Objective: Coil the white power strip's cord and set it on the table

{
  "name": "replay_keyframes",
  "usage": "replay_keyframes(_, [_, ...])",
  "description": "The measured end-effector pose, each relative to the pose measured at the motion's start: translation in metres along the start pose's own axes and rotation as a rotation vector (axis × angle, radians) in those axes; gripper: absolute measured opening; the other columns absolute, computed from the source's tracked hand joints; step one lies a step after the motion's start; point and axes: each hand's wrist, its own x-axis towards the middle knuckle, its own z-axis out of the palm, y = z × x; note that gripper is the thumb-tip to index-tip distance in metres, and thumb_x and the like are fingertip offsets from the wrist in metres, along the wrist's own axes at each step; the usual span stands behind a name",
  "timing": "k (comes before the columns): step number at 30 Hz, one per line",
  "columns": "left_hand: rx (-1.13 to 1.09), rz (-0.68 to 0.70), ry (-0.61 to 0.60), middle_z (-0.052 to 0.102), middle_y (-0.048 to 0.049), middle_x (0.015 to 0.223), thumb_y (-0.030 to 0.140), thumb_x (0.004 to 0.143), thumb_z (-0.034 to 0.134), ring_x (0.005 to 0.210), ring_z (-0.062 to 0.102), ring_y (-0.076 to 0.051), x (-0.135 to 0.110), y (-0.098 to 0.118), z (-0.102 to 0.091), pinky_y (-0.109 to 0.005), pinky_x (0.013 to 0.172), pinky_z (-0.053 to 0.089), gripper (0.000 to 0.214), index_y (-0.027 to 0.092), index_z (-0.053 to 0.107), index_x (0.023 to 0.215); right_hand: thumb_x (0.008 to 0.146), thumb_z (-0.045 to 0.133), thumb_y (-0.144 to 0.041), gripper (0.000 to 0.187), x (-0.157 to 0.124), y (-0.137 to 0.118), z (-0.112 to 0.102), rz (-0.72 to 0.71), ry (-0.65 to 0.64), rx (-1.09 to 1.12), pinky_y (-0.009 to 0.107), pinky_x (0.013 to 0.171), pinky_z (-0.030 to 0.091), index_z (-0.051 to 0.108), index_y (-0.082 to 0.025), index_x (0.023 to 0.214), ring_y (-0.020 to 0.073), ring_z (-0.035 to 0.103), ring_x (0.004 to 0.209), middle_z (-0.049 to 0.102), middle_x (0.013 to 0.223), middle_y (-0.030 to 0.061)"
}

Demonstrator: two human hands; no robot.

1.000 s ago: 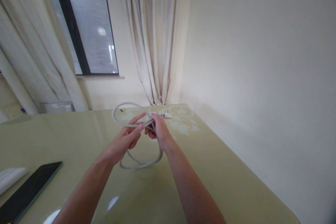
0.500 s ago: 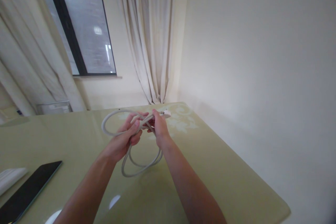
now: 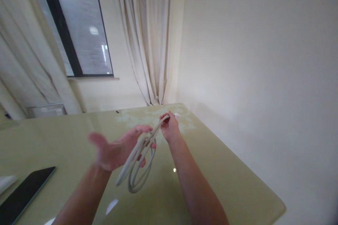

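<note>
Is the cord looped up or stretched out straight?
Looped: the cord bends round in loops, gripped by the right hand.

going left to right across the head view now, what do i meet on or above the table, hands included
White object cut off by the picture's edge, flat black object, left hand, looped pale cable, right hand.

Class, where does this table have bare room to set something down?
Free: the table between right forearm and right edge; beyond the black slab, toward the far edge. Crowded: mid-table, around left hand, right hand and cable; near left, with slab and white object.
</note>
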Motion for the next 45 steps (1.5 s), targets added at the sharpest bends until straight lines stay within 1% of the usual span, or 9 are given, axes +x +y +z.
replay_keyframes(4, [0.274, -0.167, 0.139, 0.059, -0.0036, 0.089, 0.06, 0.089, 0.07, 0.087, 0.059, -0.02, 0.015, -0.003, 0.022, -0.031, 0.077, 0.051, 0.045, 0.019, 0.054, 0.08, 0.095, 0.054, -0.026, 0.026, 0.004, 0.001, -0.004, -0.073, -0.013, -0.04, 0.02, 0.049, 0.043, 0.053, -0.021, 0.069, 0.009, 0.053, 0.047, 0.057, 0.053, -0.006])
replay_keyframes(8, [0.476, -0.194, 0.272, 0.063, 0.0014, 0.093, 0.038, 0.084, 0.083, 0.078, 0.058, -0.014, 0.017, -0.007, 0.026, -0.023, 0.068, 0.043, 0.053, 0.028, 0.046, 0.121, 0.09, 0.061, -0.028, 0.021, 0.007, -0.008, -0.008, -0.174, -0.005, -0.103, 0.016, 0.041, 0.028, 0.054, -0.021, 0.072, 0.0058, 0.041, 0.042, 0.051, 0.052, -0.009])
replay_keyframes(13, [0.543, -0.155, 0.448, 0.059, -0.0136, 0.141, 0.029, 0.075, 0.088, 0.101, 0.069, -0.023, 0.006, -0.01, 0.013, -0.033, 0.085, 0.051, 0.087, 0.031, 0.044, 0.149, 0.081, 0.069, -0.033, 0.019, 0.001, -0.015, -0.006, -0.198, -0.127, -0.265, 0.018, 0.039, 0.023, 0.063, -0.017, 0.071, 0.0046, 0.037, 0.041, 0.056, 0.055, -0.0057])
replay_keyframes(18, [0.948, -0.342, 0.485, 0.072, -0.0069, 0.088, 0.032, 0.08, 0.072, 0.078, 0.063, -0.024, 0.001, -0.011, -0.001, -0.031, 0.068, 0.046, 0.022, 0.019, 0.075, 0.098, 0.08, 0.07, -0.04, 0.026, -0.01, -0.011, 0.001, -0.237, -0.306, -0.581, 0.02, 0.043, 0.031, 0.073, -0.015, 0.074, 0.0059, 0.046, 0.046, 0.069, 0.067, 0.0012])
replay_keyframes(24, [1.163, -0.18, 0.638, 0.053, 0.0009, 0.063, 0.059, 0.087, 0.063, 0.06, 0.047, -0.018, -0.012, 0.01, -0.001, -0.027, 0.056, 0.033, 0.041, 0.019, 0.066, 0.077, 0.097, 0.056, -0.054, 0.05, -0.029, -0.029, -0.01, -0.251, -0.453, -1.048, 0.025, 0.046, 0.034, 0.073, -0.015, 0.072, 0.0094, 0.05, 0.044, 0.071, 0.067, 0.0056])
replay_keyframes(27, [1.114, -0.099, 0.666, 0.052, 0.0013, 0.066, 0.061, 0.086, 0.067, 0.062, 0.045, -0.017, -0.017, 0.03, 0.016, -0.026, 0.057, 0.034, 0.042, 0.019, 0.069, 0.08, 0.095, 0.059, -0.063, 0.054, -0.05, -0.044, -0.015, -0.555, -0.533, -1.279, 0.029, 0.06, 0.045, 0.076, -0.015, 0.078, 0.0151, 0.059, 0.057, 0.071, 0.068, 0.0066])
replay_keyframes(31, [0.963, -0.049, 0.616, 0.061, -0.0016, 0.073, 0.057, 0.083, 0.076, 0.068, 0.049, -0.018, -0.015, 0.046, 0.043, -0.025, 0.058, 0.036, 0.037, 0.019, 0.075, 0.084, 0.067, 0.091, -0.057, 0.069, -0.068, -0.048, -0.011, -0.903, -0.804, -1.235, 0.037, 0.093, 0.05, 0.072, -0.022, 0.124, 0.0258, 0.067, 0.106, 0.074, 0.12, 0.0104])
replay_keyframes(38, [0.376, 0.08, 0.754, 0.036, 0.0092, 0.058, 0.053, 0.074, 0.088, 0.05, 0.026, -0.006, -0.002, 0.041, 0.045, -0.018, 0.048, 0.028, 0.044, 0.015, 0.07, 0.087, 0.089, 0.071, -0.059, 0.04, -0.064, -0.044, -0.019, -0.202, -1.117, -0.975, 0.03, 0.072, 0.055, 0.066, -0.019, 0.095, 0.0152, 0.066, 0.063, 0.068, 0.067, -0.0023])
replay_keyframes(45, [0.121, -0.1, 0.769, 0.064, 0.0006, 0.081, 0.033, 0.079, 0.086, 0.066, 0.059, -0.008, 0.045, -0.019, 0.019, -0.023, 0.069, 0.055, 0.035, 0.018, 0.067, 0.104, 0.091, 0.077, -0.039, 0.028, -0.007, -0.059, -0.042, 0.083, -0.535, -0.803, 0.016, 0.045, 0.042, 0.063, -0.015, 0.087, 0.0032, 0.028, 0.039, 0.037, 0.051, -0.014])
